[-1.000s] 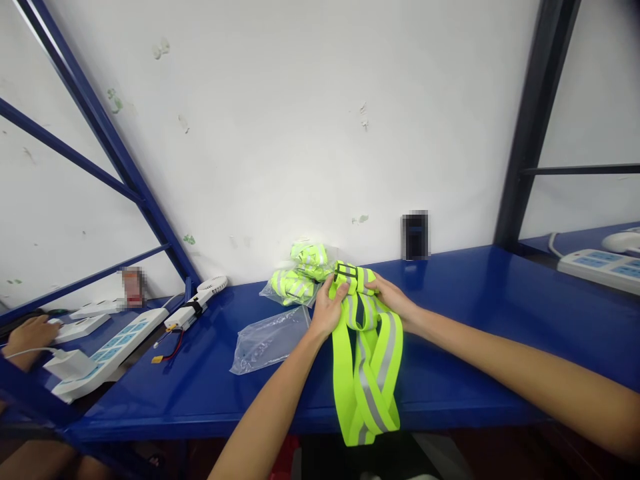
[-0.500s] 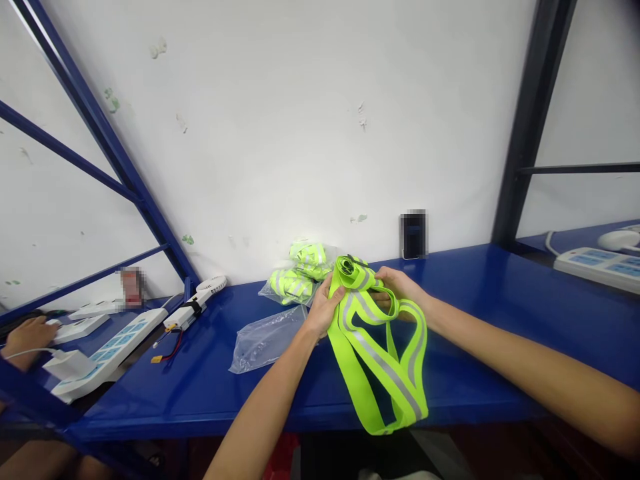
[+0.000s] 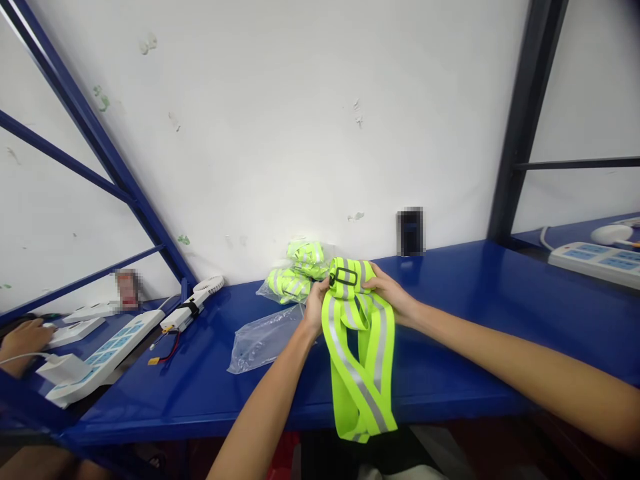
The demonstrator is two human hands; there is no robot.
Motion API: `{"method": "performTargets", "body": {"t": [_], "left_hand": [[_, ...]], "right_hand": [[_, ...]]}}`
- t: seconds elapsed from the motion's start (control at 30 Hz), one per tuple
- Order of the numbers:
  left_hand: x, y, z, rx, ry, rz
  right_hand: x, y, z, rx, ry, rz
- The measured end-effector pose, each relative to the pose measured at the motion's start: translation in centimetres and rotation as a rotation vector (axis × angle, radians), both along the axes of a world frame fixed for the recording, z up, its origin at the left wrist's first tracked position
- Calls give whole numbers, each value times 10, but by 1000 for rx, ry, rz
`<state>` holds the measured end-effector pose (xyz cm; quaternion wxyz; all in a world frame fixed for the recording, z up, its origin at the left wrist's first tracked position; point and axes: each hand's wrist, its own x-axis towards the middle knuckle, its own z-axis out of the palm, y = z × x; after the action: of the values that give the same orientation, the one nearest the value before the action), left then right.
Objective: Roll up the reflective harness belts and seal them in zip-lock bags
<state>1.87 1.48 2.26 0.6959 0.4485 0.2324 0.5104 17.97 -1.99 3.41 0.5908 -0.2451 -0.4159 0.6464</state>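
A neon yellow-green reflective strap harness (image 3: pixel 357 353) with grey stripes is held up between my hands. Its top is rolled up, with a black slide buckle facing me, and its loops hang down past the table's front edge. My left hand (image 3: pixel 316 307) grips the left end of the roll. From the right, my right hand (image 3: pixel 387 290) is closed round the other end, thumb in front. Behind my left hand lie several similar harnesses in clear bags (image 3: pixel 295 273). Left of my left forearm, a flat clear plastic bag (image 3: pixel 267 337) lies on the table.
The blue table (image 3: pixel 450 320) meets a white wall. A blurred dark box (image 3: pixel 411 232) stands against it. To the left are a small white fan (image 3: pixel 207 287), a wired white device (image 3: pixel 183 315), a power strip (image 3: pixel 113 357) and another person's hand (image 3: pixel 25 339). Another power strip (image 3: pixel 600 259) sits right.
The rolled top has turned so its buckle faces me instead of the coil's end. The hanging loops have swung left and drawn closer together. My right hand has shifted slightly left.
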Motion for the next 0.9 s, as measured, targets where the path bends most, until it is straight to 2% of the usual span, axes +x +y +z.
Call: {"method": "performTargets", "body": {"t": [0.1,0.23,0.33,0.47,0.63,0.8,0.9], "left_hand": [[-1,0,-2,28,-27,-22],[-2,-2,-7,147,83,-25],[-2,-3,-11,175,164,-33],[3,-4,-16,299,259,77],[8,-3,-15,437,247,207],[2,-1,-13,454,283,176],[1,5,-18,439,263,159]], "right_hand": [[-2,-2,0,4,-38,-31],[-2,-3,3,-9,-38,-67],[0,1,0,-11,-4,-110],[2,7,-5,1,57,-166],[-2,1,1,5,13,-55],[-3,1,-1,-20,-72,-15],[3,5,-7,66,-223,-90]]}}
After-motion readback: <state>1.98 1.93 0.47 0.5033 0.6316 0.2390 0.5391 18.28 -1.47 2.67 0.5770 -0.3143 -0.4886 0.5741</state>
